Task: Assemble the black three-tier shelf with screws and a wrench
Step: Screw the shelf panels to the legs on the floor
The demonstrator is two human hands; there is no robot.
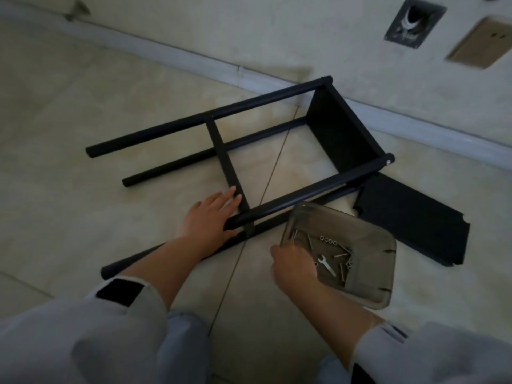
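The black shelf frame (227,112) lies on its side on the tiled floor, with one panel (340,131) fixed at its far end and a second panel (225,162) set between the poles. My left hand (210,214) rests on that second panel near the front poles, fingers straight. A loose black panel (412,217) lies flat to the right. A clear plastic tray (368,236) holds screws, nuts and a small silver wrench (327,265). My right hand (291,263) reaches into the tray's near left corner with fingers curled; what it grips is hidden.
The wall and its baseboard (249,76) run diagonally just behind the frame. A dark wall plate (414,23) and a tan socket plate (482,42) sit on the wall at upper right. My knees fill the bottom of the view.
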